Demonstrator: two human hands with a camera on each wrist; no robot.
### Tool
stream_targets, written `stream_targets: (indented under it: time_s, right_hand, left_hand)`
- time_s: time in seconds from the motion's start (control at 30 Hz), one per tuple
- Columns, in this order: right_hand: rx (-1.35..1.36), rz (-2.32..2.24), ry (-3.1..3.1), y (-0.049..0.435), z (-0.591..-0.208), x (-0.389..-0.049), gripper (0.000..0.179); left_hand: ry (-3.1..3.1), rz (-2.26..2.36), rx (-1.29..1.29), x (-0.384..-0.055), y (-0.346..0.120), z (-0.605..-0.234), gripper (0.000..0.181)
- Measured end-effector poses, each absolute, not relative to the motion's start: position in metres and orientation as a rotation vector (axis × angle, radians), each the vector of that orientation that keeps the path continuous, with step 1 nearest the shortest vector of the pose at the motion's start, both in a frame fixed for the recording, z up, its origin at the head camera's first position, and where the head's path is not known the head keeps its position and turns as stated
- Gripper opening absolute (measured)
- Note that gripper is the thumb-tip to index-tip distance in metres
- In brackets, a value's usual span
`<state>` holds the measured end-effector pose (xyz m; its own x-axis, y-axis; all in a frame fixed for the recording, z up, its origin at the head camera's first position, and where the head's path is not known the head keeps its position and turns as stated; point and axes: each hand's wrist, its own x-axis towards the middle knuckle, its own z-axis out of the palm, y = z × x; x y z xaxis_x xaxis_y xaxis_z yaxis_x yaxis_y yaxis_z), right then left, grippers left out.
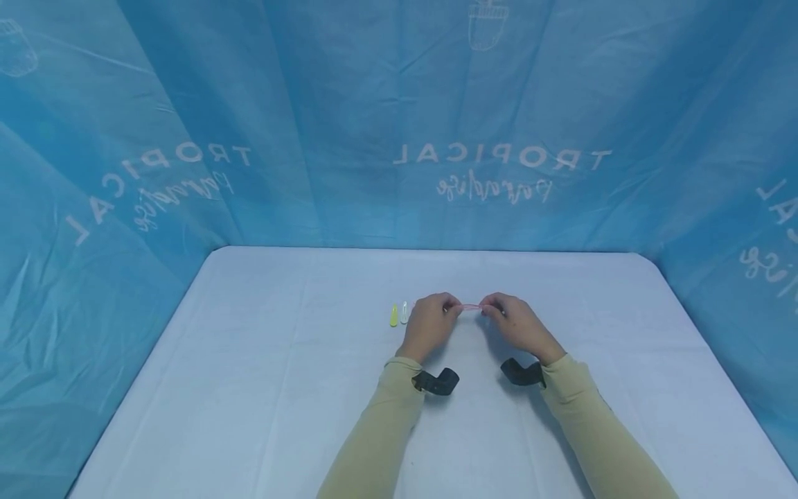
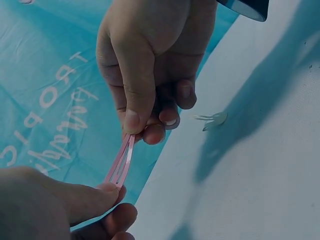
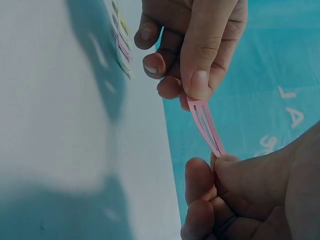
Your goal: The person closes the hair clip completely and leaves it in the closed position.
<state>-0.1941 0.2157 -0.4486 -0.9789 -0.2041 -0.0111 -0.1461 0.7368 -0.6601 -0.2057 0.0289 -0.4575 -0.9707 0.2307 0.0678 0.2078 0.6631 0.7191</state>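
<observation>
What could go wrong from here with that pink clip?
The pink clip is pinched only near its ends by the left hand and right hand, so it might slip free. Pulling or twisting might bend its thin, slotted body. The left hand is also close to the yellow clip and the pale clip beside it, so a sideways sweep could knock them.

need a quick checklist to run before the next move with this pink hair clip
1. Left hand pinches one end of the pink snap hair clip: ok
2. Right hand pinches the opposite end: ok
3. Clip held up off the white table: ok
4. Clip snapped shut: cannot tell, the fingers cover both ends
5. Yellow clip lying apart from the hands: ok
6. Whole row of clips in plain sight from the head view: not ok, the left hand hides part
</observation>
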Motion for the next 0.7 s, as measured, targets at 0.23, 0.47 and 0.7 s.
stream_targets:
  time_s: [0.23,0.47,0.7]
  right_hand:
    - [-0.302,-1.098,2.85,0.2152,-0.4503,-0.1947,0.023]
    - [-0.295,-1.095,2.835,0.2143,-0.4513,-0.1948,0.023]
    - [-0.302,-1.076,2.829,0.215,-0.4493,-0.1955,0.021]
  left_hand:
    - [2.818,1.21,0.404,-0.2071,0.0284,-0.4588,0.015]
    - [2.804,1.189,0.405,-0.2057,0.0281,-0.4594,0.015]
    - [2.81,1.212,0.439,-0.206,0.0279,-0.4602,0.017]
